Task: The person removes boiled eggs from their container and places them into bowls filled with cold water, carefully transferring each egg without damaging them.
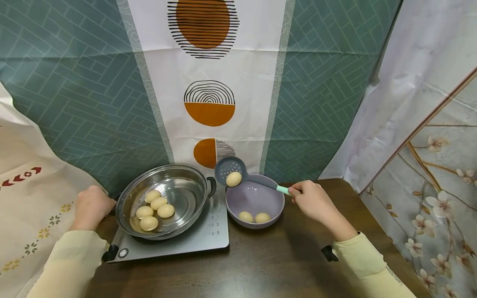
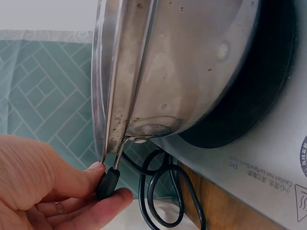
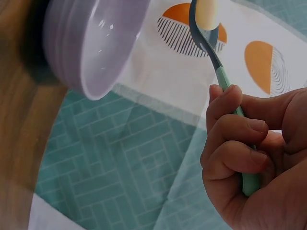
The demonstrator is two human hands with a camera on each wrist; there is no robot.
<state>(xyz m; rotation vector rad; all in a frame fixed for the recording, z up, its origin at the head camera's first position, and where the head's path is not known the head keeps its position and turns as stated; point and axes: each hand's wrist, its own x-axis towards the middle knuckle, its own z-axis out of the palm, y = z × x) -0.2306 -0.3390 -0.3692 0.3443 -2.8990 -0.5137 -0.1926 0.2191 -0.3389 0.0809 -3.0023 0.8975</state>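
Observation:
My left hand [image 1: 92, 207] pinches the black side handle [image 2: 108, 183] of a wide steel pot [image 1: 186, 188]. Inside the pot, several pale eggs [image 1: 165, 210] lie together toward its left side. With curled fingers, my right hand [image 1: 313, 200] grips the green handle [image 3: 230, 91] of a grey slotted ladle [image 1: 228, 165]. One egg [image 1: 233, 179] rests in the ladle's head, which is over the left rim of a lilac bowl [image 1: 255, 196], by the pot's right handle [image 1: 211, 186]. Two eggs [image 1: 262, 218] sit at the bowl's near side.
Beneath the pot is a silver induction cooker [image 1: 201, 244] on a dark wooden table [image 1: 261, 265]. A black cord [image 2: 151, 191] loops beside the cooker. Patterned cloth [image 1: 316, 103] hangs behind the table, with a floral sheet [image 1: 428, 198] along the right.

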